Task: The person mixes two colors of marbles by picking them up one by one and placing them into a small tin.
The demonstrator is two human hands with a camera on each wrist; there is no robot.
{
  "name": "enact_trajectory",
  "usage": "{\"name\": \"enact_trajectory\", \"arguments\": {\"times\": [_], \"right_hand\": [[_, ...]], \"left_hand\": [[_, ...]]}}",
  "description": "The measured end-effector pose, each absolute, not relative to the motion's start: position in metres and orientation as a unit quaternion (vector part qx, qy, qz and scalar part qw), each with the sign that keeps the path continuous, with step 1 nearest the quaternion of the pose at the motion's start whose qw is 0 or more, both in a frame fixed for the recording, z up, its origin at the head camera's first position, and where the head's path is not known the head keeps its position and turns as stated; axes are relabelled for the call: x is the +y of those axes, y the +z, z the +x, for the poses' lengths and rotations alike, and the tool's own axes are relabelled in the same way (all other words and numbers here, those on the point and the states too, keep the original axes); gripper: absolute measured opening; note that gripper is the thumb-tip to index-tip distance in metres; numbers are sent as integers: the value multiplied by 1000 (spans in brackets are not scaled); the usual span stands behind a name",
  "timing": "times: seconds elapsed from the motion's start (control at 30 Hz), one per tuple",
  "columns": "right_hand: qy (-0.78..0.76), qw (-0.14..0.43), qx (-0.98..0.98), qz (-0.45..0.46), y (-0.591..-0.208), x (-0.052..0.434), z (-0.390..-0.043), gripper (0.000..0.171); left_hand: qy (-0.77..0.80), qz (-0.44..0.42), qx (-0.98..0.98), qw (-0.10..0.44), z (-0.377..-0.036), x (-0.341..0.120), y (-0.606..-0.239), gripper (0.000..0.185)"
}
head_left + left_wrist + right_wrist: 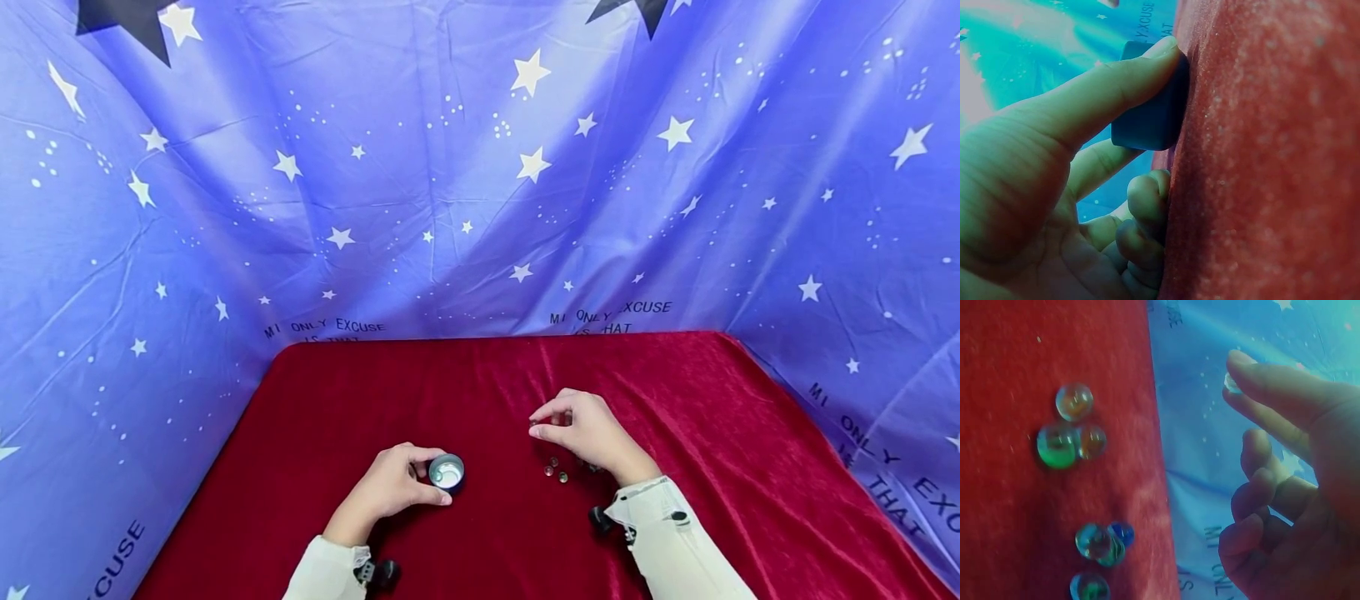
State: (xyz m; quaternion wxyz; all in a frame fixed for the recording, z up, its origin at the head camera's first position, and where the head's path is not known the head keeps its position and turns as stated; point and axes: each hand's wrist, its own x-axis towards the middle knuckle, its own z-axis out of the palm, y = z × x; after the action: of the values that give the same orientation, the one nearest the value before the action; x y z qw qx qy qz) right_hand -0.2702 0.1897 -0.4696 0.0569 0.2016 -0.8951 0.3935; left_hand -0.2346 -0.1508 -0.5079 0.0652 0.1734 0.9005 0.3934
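Observation:
My left hand (388, 483) grips a small round cup (447, 472) from its left side, thumb in front and fingers behind. The cup is dark outside and pale and shiny inside, its mouth facing up; in the left wrist view its dark blue wall (1147, 119) stands against the red cloth. Raised off the cloth, my right hand (592, 429) pinches a clear glass marble (1231, 383) between thumb and index finger, the marble mostly covered. Several glass marbles (1058, 449) with green, orange and blue colouring lie below that hand, some partly hidden by it in the head view.
Red velvet cloth (300, 400) with soft creases covers the table. Blue curtains (420, 192) printed with stars and lettering hang behind it and at both sides. Black wrist devices (600, 518) sit at the pale sleeves (678, 542).

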Motion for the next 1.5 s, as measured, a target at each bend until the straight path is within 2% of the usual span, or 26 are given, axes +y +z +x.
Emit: {"name": "enact_trajectory", "arguments": {"times": [0.53,0.93,1.5], "right_hand": [[390,47,-885,250,-473,153,-261,17],[364,63,-891,265,-477,123,-254,16],[412,96,-868,261,-492,105,-250,17]], "left_hand": [[391,174,901,69,-234,-151,-505,55],[383,179,904,61,-235,-150,-505,54],[387,185,901,57,-233,-152,-507,52]]}}
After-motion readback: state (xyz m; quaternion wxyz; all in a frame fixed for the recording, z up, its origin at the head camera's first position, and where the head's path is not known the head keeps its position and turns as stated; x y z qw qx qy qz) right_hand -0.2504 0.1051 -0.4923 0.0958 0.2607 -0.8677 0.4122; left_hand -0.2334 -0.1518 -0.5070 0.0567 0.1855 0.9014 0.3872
